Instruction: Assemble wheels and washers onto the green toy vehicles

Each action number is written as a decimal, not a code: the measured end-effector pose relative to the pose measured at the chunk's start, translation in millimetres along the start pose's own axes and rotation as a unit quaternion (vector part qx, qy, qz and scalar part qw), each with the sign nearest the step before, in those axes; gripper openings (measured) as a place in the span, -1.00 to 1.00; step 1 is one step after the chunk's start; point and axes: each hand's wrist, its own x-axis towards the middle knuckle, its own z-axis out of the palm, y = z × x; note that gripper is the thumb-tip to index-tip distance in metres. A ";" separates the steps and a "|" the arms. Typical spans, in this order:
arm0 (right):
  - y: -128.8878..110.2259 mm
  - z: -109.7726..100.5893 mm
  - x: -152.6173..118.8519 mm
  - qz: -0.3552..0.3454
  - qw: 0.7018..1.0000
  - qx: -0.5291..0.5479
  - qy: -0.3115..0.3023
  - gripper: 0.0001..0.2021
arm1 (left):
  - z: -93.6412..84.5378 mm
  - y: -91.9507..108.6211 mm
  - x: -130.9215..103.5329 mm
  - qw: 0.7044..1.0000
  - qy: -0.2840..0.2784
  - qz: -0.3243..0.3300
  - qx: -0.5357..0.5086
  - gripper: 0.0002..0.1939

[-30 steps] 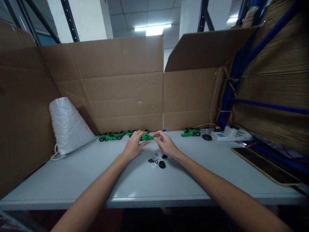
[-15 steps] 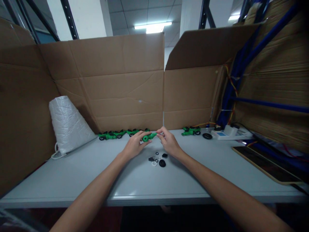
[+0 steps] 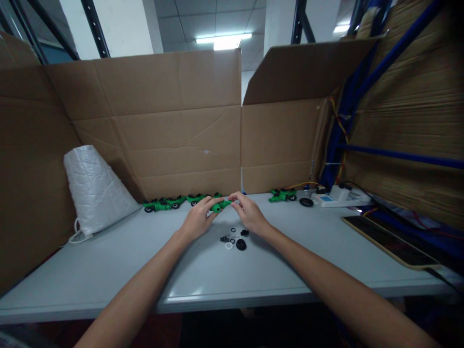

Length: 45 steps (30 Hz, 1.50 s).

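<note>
Two bare hands of mine meet above the pale grey tabletop [image 3: 282, 270], working on one small bright-green plastic toy part with a rounded body and a narrow end [image 3: 219, 207]. My left hand [image 3: 196, 217] has it pinched, thumb below and fingers above, so the body sits at those fingertips with its narrow end pointing right. My right hand [image 3: 251, 215] has thumb and forefinger drawn close together at that narrow end; whether they pinch it, or some tiny piece, I cannot tell. I judge the step in hand to be fitting or adjusting something at that end, which calls for a firm left hold and a fine, straight push or turn from the right. The green part is off the table, just beyond a loose cluster: a round black disc [image 3: 241, 245], a flat white ring [image 3: 229, 245], a thin black ring [image 3: 233, 230] and a small dark jagged piece [image 3: 224, 239]. None of those is in my grip.
</note>
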 end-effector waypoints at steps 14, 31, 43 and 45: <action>-1.3 3.3 -3.3 -0.014 0.996 -0.039 -0.079 -0.84 | 7.1 -1.6 8.4 0.989 0.075 -0.120 -0.032 -0.69; -2.2 -8.9 -4.9 -0.070 0.979 -0.123 -0.143 -0.78 | 4.4 -25.4 12.4 0.965 0.127 -0.188 -0.135 -0.58; -21.5 -3.7 -9.4 -0.076 0.974 -0.073 -0.203 -0.77 | 4.3 -24.6 12.1 0.955 0.139 -0.206 -0.160 -0.50; -23.9 -1.2 -10.1 -0.096 0.968 -0.069 -0.221 -0.70 | 4.8 -24.4 10.8 0.955 0.158 -0.210 -0.139 -0.52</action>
